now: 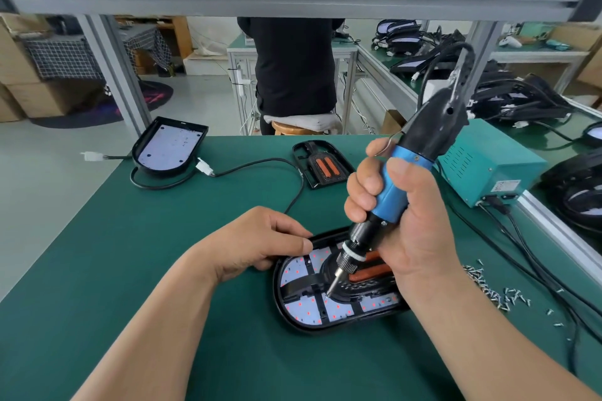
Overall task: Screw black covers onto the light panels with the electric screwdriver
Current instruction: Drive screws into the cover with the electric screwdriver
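Observation:
A light panel [303, 309] with red LED dots lies on the green mat in front of me, and a black cover [301, 285] sits on it. My right hand [400, 221] grips the blue and black electric screwdriver [407, 185]; its bit tip touches the cover near the panel's middle. My left hand [260, 241] holds the panel's upper left rim, thumb on top. A second light panel [169, 146] without a cover lies at the far left of the mat. A spare black cover [322, 163] with two orange strips lies at the far middle.
A teal power box [488, 163] stands at the right, with cables running along the mat's right side. Loose screws [498, 290] lie scattered right of the panel. A black cable [254, 166] with a white plug crosses the far mat. A person sits beyond the table.

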Demonstrator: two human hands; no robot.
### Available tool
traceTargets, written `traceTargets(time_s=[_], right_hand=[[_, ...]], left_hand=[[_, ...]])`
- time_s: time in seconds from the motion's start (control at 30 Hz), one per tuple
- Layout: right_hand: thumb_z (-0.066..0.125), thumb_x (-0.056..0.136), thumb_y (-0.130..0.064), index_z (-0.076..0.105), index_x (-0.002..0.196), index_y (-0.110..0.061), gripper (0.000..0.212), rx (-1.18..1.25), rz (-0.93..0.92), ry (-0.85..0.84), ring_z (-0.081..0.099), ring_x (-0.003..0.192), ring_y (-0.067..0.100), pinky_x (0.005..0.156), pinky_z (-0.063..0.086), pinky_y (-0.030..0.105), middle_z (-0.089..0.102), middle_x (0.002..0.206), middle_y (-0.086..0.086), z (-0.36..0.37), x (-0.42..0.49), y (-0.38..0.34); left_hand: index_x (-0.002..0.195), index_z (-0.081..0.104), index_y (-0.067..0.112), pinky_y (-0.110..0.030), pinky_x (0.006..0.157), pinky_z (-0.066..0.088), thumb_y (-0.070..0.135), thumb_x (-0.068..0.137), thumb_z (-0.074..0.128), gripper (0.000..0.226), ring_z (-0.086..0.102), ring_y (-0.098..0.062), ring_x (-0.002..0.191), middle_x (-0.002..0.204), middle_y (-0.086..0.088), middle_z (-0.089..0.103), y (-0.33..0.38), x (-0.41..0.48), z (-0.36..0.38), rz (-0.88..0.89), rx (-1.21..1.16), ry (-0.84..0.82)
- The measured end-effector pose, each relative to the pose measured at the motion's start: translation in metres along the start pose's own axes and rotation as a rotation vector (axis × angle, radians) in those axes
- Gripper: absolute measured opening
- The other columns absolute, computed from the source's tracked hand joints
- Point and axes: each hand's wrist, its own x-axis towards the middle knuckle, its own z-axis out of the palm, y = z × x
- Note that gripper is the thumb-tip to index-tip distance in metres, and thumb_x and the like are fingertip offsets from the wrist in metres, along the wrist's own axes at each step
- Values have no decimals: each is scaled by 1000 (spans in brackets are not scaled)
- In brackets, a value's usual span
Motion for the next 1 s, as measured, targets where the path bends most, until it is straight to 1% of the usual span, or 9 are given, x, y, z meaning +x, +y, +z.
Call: traceTargets(time_s=[0.2, 0.43, 0.57, 0.67, 0.73, 0.77, 0.83, 0.93, 1.0], right_hand=[[60, 85, -20, 65, 102, -16, 18, -34, 57, -79, 48, 57, 15, 52, 45, 29, 50, 71, 0, 5, -3, 1], [60, 85, -16, 62, 104, -14, 19, -45, 68, -137, 48, 56, 17, 52, 47, 30, 49, 70, 3, 9, -6, 2], [59, 83, -13, 64, 102, -15, 20, -58, 79, -179, 48, 54, 18, 52, 47, 30, 49, 68, 4, 12, -7, 3], [58, 85, -12, 64, 103, -15, 19, -65, 87, -232, 49, 55, 18, 53, 48, 30, 50, 69, 4, 13, -9, 2], [65, 86, -11, 63, 104, -13, 18, -52, 97, -278, 51, 56, 18, 53, 49, 29, 52, 69, 4, 13, -10, 2], [73, 86, -13, 63, 105, -12, 21, -39, 106, -298, 51, 56, 18, 53, 49, 29, 52, 69, 4, 14, -10, 2], [85, 85, -23, 62, 105, -10, 34, -17, 127, -331, 51, 55, 17, 53, 50, 29, 52, 69, 5, 14, -10, 2], [87, 85, -28, 61, 105, -9, 38, -10, 137, -353, 52, 54, 17, 53, 51, 29, 52, 69, 4, 14, -10, 2], [87, 85, -28, 61, 104, -10, 37, -23, 139, -361, 52, 54, 17, 53, 51, 30, 53, 69, 4, 15, -10, 1]], left_hand=[[97, 82, 12, -25, 48, 17, 29, 77, 83, 26, 25, -16, 58, 68, 1, 52, 3, -3, 1, 8, 4, -14], [98, 82, 12, -24, 46, 19, 29, 79, 81, 24, 29, -14, 55, 67, 1, 54, 4, -4, 1, 25, 6, -32], [102, 82, 11, -22, 45, 21, 24, 86, 81, 20, 33, -9, 51, 65, 5, 55, 5, -4, 2, 37, 0, -49], [103, 81, 10, -23, 46, 22, 19, 93, 79, 14, 32, -10, 50, 64, 5, 54, 7, -5, 2, 36, 11, -54], [102, 80, 8, -23, 46, 22, 18, 93, 78, 13, 31, -10, 50, 63, 6, 53, 7, -6, 2, 34, 10, -56], [101, 80, 8, -23, 46, 21, 18, 93, 79, 13, 31, -10, 50, 63, 6, 52, 8, -7, 3, 33, 10, -57], [99, 79, 9, -23, 46, 20, 17, 93, 79, 11, 30, -9, 49, 62, 8, 52, 9, -7, 3, 36, 13, -59], [96, 78, 13, -24, 46, 19, 15, 93, 78, 3, 31, -9, 49, 62, 9, 53, 10, -7, 3, 40, 11, -66], [96, 78, 15, -26, 47, 18, 16, 91, 78, 5, 31, -9, 50, 64, 8, 53, 10, -7, 2, 46, 9, -82]])
